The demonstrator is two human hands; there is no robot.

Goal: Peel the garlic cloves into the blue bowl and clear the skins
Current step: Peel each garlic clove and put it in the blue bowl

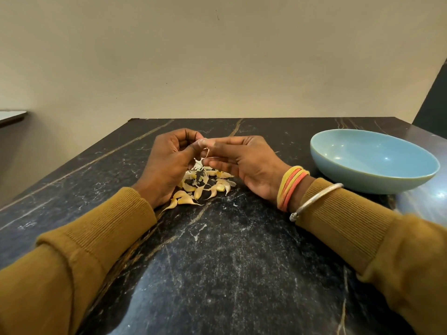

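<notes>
Both my hands are raised a little above a pile of garlic cloves [197,189] and bits of papery skin on the dark marble table [217,250]. My left hand [169,163] and my right hand [244,163] meet at the fingertips and pinch one garlic clove [202,142] between them. A thin strip of skin [205,155] hangs from the clove. The blue bowl [373,160] stands at the right of the table, beyond my right wrist; its inside looks bare.
The table's far edge meets a beige wall [217,56]. A white surface [11,116] shows at the far left, beyond the table. Bangles and thread bands circle my right wrist [292,188].
</notes>
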